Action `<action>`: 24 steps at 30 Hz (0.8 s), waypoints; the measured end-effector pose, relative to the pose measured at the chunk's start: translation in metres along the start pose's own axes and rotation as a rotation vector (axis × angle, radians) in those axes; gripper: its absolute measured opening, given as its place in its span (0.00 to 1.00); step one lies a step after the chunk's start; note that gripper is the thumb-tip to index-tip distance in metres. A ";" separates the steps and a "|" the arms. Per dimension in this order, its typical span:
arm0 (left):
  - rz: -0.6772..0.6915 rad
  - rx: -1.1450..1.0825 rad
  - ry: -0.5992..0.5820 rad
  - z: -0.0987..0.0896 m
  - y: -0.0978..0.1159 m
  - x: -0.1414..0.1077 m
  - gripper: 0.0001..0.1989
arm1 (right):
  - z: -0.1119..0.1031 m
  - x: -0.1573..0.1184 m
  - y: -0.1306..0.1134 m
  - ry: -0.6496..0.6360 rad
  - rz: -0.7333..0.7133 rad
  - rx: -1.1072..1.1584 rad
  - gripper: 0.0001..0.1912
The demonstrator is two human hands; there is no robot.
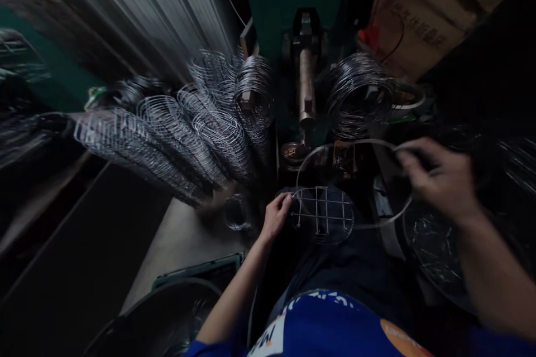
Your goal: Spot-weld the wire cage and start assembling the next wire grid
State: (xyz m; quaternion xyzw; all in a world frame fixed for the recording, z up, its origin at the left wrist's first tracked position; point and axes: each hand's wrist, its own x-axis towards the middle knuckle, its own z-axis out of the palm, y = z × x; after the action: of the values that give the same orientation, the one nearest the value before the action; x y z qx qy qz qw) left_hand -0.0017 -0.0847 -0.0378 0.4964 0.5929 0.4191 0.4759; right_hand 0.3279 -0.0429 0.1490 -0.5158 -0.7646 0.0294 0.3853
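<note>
My left hand (277, 216) is closed on the left edge of a round wire rack (330, 202), which has crossing bars and lies over my lap. On the right, my right hand (435, 173), slightly blurred, pinches the edge of a large thin wire ring (379, 141). The ring reaches left from that hand, above and around part of the rack; whether they touch I cannot tell.
A green machine (272, 17) with a copper-coloured cylinder (307, 83) stands ahead. Coiled wire rings (221, 134) are stacked to the left, more hang at the right (360, 95). Dark tubs (431, 245) flank my legs. A small dish (294, 152) sits below the cylinder.
</note>
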 end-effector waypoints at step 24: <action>0.018 0.094 0.033 -0.001 -0.030 -0.030 0.23 | 0.144 -0.188 0.056 -0.267 0.526 0.525 0.25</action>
State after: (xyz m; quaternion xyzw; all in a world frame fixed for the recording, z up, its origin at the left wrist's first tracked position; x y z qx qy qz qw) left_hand -0.0070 -0.1196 -0.0625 0.5164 0.6154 0.4031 0.4383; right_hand 0.3135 -0.1180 -0.0820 -0.5696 -0.6161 0.3886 0.3808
